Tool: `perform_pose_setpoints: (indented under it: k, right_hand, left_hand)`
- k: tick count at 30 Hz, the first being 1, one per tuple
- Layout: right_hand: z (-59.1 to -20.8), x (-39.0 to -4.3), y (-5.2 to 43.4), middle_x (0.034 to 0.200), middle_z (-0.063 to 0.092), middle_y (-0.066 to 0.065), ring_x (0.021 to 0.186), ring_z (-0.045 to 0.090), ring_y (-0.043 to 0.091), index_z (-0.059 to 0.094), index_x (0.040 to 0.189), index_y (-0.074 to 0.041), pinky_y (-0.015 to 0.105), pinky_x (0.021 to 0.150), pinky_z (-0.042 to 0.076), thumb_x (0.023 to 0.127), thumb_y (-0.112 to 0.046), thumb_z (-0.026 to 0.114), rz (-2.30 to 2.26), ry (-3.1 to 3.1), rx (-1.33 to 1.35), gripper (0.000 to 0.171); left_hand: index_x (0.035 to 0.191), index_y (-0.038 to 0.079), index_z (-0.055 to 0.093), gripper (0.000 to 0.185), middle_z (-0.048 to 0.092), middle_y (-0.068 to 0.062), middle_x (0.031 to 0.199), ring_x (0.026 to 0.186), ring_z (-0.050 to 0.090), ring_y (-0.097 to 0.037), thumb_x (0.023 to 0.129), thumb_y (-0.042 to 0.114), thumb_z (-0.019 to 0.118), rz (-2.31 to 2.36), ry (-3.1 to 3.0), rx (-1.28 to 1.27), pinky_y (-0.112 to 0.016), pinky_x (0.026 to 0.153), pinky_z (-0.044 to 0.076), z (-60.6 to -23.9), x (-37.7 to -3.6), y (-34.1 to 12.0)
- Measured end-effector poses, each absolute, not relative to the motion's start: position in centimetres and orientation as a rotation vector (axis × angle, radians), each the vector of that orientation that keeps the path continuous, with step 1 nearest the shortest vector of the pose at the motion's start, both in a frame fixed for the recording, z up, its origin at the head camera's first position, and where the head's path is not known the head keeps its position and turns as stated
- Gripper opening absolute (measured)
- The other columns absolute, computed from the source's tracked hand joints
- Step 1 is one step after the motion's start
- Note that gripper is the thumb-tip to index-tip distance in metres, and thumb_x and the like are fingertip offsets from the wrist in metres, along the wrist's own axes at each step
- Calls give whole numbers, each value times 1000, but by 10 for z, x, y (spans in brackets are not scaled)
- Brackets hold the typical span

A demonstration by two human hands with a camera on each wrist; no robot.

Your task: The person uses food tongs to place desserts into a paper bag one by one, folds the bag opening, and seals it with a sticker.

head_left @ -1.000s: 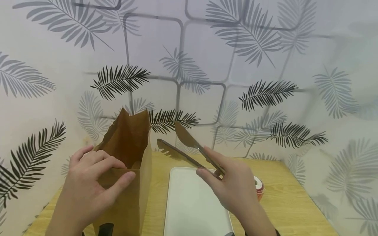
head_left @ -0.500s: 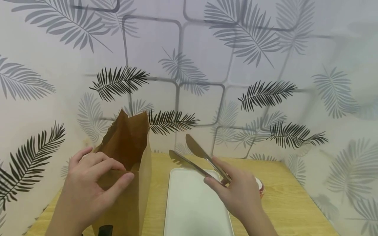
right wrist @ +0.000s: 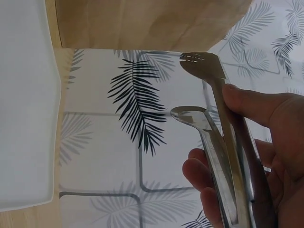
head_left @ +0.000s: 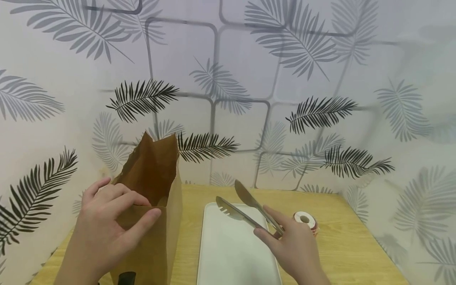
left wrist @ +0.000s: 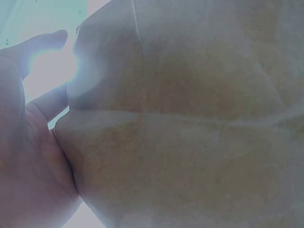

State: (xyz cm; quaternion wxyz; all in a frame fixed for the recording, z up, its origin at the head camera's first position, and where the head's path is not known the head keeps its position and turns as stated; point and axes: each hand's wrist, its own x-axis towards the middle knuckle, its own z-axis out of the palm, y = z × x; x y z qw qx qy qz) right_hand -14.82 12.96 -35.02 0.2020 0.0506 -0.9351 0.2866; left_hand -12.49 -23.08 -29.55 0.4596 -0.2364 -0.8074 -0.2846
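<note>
Tongs (head_left: 246, 208) pinched in right hand (head_left: 295, 249), tips over white tray (head_left: 231, 253)

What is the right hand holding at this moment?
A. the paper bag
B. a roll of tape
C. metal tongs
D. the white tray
C: the right hand grips the metal tongs above the white tray, while the left hand holds the paper bag.
</note>
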Motion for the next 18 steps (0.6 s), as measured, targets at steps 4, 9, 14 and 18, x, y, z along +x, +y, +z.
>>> perform_pose_setpoints:
  k: [4, 9, 14, 18]
  right_hand:
    - [-358, -149, 132, 74, 69, -11, 60, 54, -1, 72, 133, -32, 25, 53, 41, 82, -50, 85, 776, -2619, 116, 55]
    - [-369, -151, 134, 83, 75, -7, 58, 54, 1, 73, 132, -33, 26, 51, 41, 81, -51, 85, 795, -2654, 67, 55]
    - [-381, -152, 134, 67, 61, -11, 53, 47, 6, 73, 131, -34, 27, 49, 35, 80, -52, 85, 767, -2726, 6, 55]
    - [-391, -153, 134, 59, 47, -10, 52, 40, 8, 75, 129, -31, 27, 49, 32, 79, -50, 87, 749, -2757, -26, 55]
  left_hand:
    - [78, 25, 70, 15, 64, 12, 78, 83, 58, -10, 78, 25, 85, -696, -1982, -580, -40, 122, 27, -296, -125, -231]
    - [75, 24, 68, 17, 63, 11, 77, 82, 57, -11, 79, 28, 84, -682, -1984, -578, -40, 122, 28, -297, -126, -232]
    - [75, 22, 67, 18, 62, 11, 77, 81, 57, -11, 79, 27, 84, -679, -1999, -576, -40, 122, 27, -296, -125, -232]
    - [75, 22, 67, 18, 62, 11, 77, 82, 57, -10, 79, 27, 84, -683, -2003, -575, -41, 122, 27, -297, -125, -232]
